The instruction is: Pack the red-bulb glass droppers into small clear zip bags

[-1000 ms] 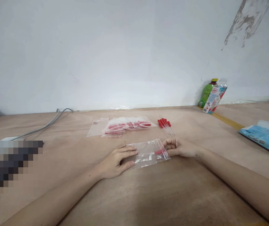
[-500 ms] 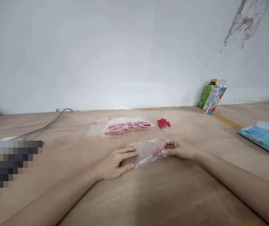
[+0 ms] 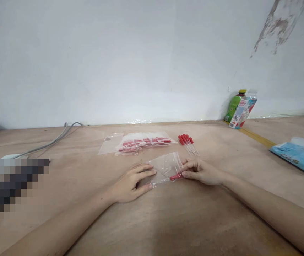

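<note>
And here's the left hand [image 3: 134,183], palm down on the counter [image 3: 130,227], fingers spread and thumb held apart, fingertips resting on the left end of a clear plastic bag [image 3: 165,165]. Across from it, the right hand [image 3: 201,171], thumb and fingers pinching the bag's right end! Look right at that thumb: the red bulb [image 3: 175,176] of a dropper sits just beside its tip, seen at the bag's side nearer the viewer, between the two hands and much closer to the right one. Whether the thumb presses the bulb itself, you cannot tell from here; the dropper's stem is hard to make out.

Just beyond the right hand, toward the counter's far edge, a small fan of loose droppers [image 3: 186,142], red bulbs pointing to that edge, clear stems toward the knuckles. To their left, overlapping filled bags [image 3: 145,140] with red bulbs showing through, and a flat clear bag [image 3: 110,144] at the left end of the row.

Further out, a grey cable [image 3: 53,142] runs along the far left. At the far edge on the right, a green bottle [image 3: 232,108] and a labelled clear bottle [image 3: 239,115] lean by the wall; nearer, toward the right side, a blue packet [image 3: 298,158].
</note>
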Motion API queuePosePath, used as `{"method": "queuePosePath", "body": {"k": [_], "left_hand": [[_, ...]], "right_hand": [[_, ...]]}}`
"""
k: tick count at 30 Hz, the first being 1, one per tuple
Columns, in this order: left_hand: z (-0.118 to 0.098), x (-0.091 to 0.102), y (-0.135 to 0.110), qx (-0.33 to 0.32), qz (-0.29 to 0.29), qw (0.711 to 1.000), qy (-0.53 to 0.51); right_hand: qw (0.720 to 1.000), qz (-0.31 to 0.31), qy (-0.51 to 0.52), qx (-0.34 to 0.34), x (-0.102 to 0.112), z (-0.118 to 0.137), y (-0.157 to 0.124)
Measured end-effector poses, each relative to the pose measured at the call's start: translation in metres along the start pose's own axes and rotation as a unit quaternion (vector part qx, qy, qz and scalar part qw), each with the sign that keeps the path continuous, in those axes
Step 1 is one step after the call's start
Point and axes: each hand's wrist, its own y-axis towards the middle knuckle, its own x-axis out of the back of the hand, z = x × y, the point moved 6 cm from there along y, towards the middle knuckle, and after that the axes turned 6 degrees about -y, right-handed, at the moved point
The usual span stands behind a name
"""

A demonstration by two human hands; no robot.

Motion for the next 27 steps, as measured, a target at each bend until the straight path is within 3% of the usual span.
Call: {"method": "queuePosePath", "body": {"k": [5,12,14,16,19,23,27], "left_hand": [[0.005,-0.001,-0.001,0.018,-0.003,1.000,-0.004],[0.006,0.000,-0.003,0.022,-0.013,1.000,-0.018],[0.005,0.000,-0.002,0.012,-0.015,1.000,-0.023],[0.003,0.000,-0.001,-0.002,-0.014,0.999,-0.029],[0.001,0.000,0.000,-0.017,0.000,0.999,-0.029],[0.002,-0.002,0.001,-0.016,0.023,0.999,-0.030],[0.002,-0.001,0.001,-0.015,0.025,0.999,-0.031]], "right_hand": [[0.986,-0.056,0.087,-0.133,0.000,-0.016,-0.003],[0.979,-0.033,0.128,-0.153,0.000,-0.016,-0.002],[0.979,-0.073,0.085,-0.172,0.013,-0.023,0.000],[0.969,-0.163,0.006,-0.188,0.037,-0.031,0.003],[0.930,-0.286,-0.142,-0.180,0.076,-0.037,0.010],[0.876,-0.336,-0.293,-0.186,0.100,-0.036,0.031],[0.830,-0.327,-0.375,-0.251,0.098,-0.035,0.053]]}}
